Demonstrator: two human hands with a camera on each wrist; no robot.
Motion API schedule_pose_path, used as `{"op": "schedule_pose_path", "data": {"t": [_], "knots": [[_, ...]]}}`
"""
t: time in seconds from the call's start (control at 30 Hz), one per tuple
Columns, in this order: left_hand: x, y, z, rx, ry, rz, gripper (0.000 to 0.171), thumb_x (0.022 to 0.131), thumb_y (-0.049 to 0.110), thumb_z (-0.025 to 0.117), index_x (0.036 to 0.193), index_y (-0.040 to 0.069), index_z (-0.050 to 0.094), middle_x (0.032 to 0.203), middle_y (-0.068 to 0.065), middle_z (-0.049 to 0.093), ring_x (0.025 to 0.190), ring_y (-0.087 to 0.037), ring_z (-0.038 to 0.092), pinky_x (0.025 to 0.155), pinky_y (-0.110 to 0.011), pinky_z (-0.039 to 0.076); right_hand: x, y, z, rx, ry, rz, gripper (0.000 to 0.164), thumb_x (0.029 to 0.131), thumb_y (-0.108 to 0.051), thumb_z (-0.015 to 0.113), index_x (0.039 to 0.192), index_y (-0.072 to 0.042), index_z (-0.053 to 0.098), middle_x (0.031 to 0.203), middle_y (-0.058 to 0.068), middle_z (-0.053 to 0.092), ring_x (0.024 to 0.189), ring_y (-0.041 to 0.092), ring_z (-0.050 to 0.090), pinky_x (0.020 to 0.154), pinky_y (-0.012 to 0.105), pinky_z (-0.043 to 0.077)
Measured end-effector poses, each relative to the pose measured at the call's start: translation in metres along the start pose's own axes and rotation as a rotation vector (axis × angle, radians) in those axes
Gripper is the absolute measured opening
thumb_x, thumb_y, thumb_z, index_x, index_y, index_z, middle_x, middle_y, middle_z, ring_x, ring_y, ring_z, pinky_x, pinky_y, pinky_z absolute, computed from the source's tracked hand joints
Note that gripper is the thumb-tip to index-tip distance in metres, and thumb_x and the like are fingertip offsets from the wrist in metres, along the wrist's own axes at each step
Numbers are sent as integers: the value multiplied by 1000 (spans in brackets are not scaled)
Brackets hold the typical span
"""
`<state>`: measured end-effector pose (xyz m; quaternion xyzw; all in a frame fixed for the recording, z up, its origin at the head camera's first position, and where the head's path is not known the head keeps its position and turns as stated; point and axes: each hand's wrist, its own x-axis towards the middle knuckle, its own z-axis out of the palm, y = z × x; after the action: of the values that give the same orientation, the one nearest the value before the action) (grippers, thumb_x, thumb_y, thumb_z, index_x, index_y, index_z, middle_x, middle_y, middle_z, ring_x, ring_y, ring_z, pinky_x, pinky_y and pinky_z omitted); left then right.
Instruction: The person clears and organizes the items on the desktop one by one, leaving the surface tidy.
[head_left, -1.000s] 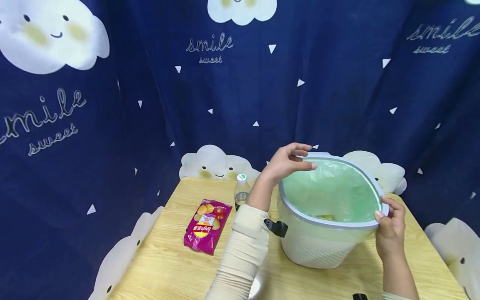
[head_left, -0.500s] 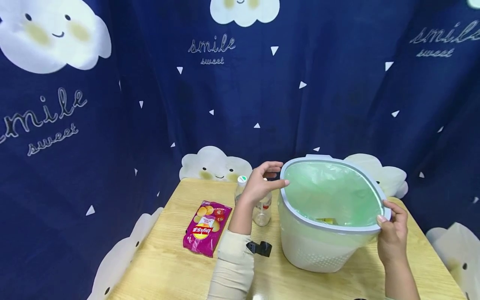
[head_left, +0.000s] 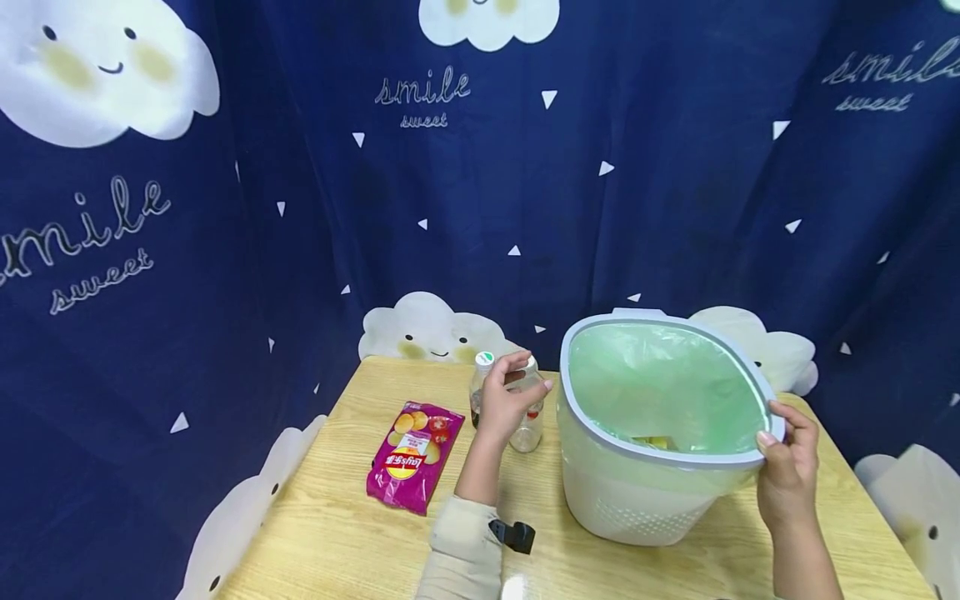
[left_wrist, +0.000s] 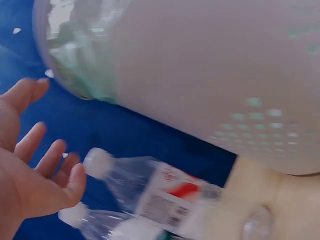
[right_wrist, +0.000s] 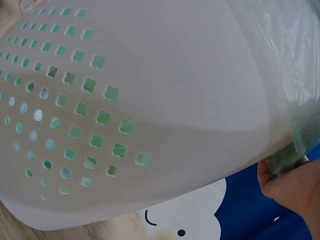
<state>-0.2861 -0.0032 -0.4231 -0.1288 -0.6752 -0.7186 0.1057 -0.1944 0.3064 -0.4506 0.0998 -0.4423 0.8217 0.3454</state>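
Note:
My right hand (head_left: 787, 467) grips the right rim of a white trash bin (head_left: 637, 500), thumb over the edge. A green bag (head_left: 667, 375) lines the bin, and a yellow item (head_left: 654, 442) shows low inside it. Left of the bin, my left hand (head_left: 498, 412) is in the air by two clear plastic bottles, partly covering them in the head view. Its fingers are loosely bent and hold nothing. In the left wrist view, the bottle with the red-and-white label (left_wrist: 170, 195) has its white cap close to the fingertips; a second bottle (left_wrist: 95, 222) lies beyond the hand.
A purple bag of Lay's chips (head_left: 415, 457) lies flat at the left of the wooden table (head_left: 322, 533). Behind the table hangs a dark blue curtain (head_left: 480, 200) with cloud prints.
My left hand has moved left and down from above the bin's left rim to the bottles. The right hand stays on the rim, and the bin has barely shifted.

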Motion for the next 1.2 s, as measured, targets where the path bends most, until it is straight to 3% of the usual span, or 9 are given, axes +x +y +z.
{"op": "schedule_pose_path", "data": {"t": [0.23, 0.37, 0.5, 0.57, 0.67, 0.77, 1.0, 1.2], "knots": [[-13, -29, 1, 32, 258, 77, 48, 70, 9, 78, 114, 2, 60, 111, -16, 57, 101, -32, 53, 82, -48, 40, -1, -2, 0, -21, -17, -12, 41, 78, 8, 43, 117, -1, 51, 101, 14, 48, 83, 16, 53, 67, 19, 47], [-22, -30, -6, 46, 338, 130, 47, 69, 0, 77, 113, 0, 59, 107, -14, 58, 98, -30, 53, 80, -48, 40, -2, -2, 2, -48, 28, -5, 42, 77, 6, 43, 118, 0, 50, 101, 14, 48, 82, 17, 53, 66, 19, 47], [-21, -49, -13, 90, 436, 166, 51, 67, -1, 78, 114, 4, 60, 106, -9, 56, 97, -30, 51, 79, -44, 41, -2, -3, 3, -74, 58, -10, 44, 77, 5, 43, 119, 1, 50, 100, 14, 49, 81, 17, 52, 65, 19, 47], [-17, -66, -17, 112, 491, 178, 54, 65, 2, 80, 115, 8, 61, 106, -7, 56, 98, -33, 51, 80, -47, 42, -2, -3, 3, -67, 42, -14, 42, 77, 6, 42, 119, 1, 50, 99, 14, 49, 81, 16, 52, 65, 18, 47], [-15, -75, -22, 145, 546, 182, 58, 64, 5, 80, 118, 7, 60, 108, -9, 56, 101, -40, 49, 83, -55, 42, -1, -3, 3, -42, 2, -21, 41, 78, 6, 42, 117, 0, 51, 98, 14, 49, 81, 15, 53, 66, 18, 47], [-13, -80, -27, 169, 544, 159, 66, 64, 8, 81, 125, 6, 56, 116, -12, 55, 108, -38, 47, 87, -56, 40, -1, -2, 2, -21, -25, -20, 40, 78, 6, 43, 117, -1, 51, 99, 14, 49, 82, 16, 54, 67, 19, 47], [-7, -83, -35, 236, 425, 58, 81, 64, 11, 83, 135, 10, 46, 133, -12, 46, 124, -32, 38, 101, -52, 27, -3, -2, 1, -38, -34, -29, 41, 79, 7, 43, 118, -1, 50, 101, 13, 48, 83, 15, 54, 68, 18, 46], [2, -90, -37, 250, 382, -1, 83, 64, 11, 82, 137, 14, 43, 136, -12, 43, 126, -33, 35, 102, -52, 24, -3, -3, 3, -29, -30, -33, 40, 79, 7, 42, 117, -1, 51, 100, 14, 49, 82, 15, 54, 66, 18, 47]]}}
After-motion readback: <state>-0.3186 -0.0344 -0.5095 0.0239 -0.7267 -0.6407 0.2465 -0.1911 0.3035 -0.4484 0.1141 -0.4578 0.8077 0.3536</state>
